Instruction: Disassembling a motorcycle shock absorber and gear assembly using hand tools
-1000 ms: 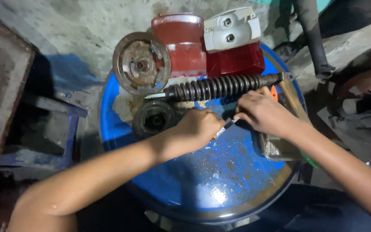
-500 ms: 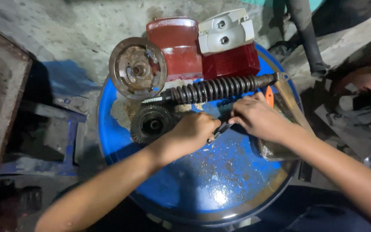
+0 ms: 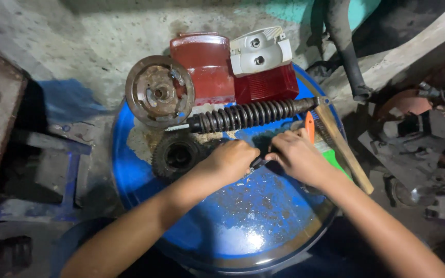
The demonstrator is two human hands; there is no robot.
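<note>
My left hand (image 3: 230, 162) and my right hand (image 3: 300, 159) meet over the top of a blue drum (image 3: 233, 226). Both pinch a small dark metal part (image 3: 260, 163) held between them; most of it is hidden by my fingers. Just beyond my hands a black coil-spring shock absorber (image 3: 248, 115) lies across the drum. A dark toothed gear (image 3: 178, 154) sits left of my left hand. A rusty round drum plate (image 3: 159, 91) lies at the drum's far left edge.
A dark red cover (image 3: 202, 64) and a red-and-white tail lamp (image 3: 263, 67) rest at the drum's far edge. An orange-handled tool (image 3: 309, 126), a wooden stick (image 3: 343, 149) and something green (image 3: 336, 157) lie right of my right hand. Scrap parts (image 3: 418, 134) crowd the floor at right.
My hands stay together on the small part, with only slight finger movement. The view has drifted a little, nothing else on the drum has moved.
</note>
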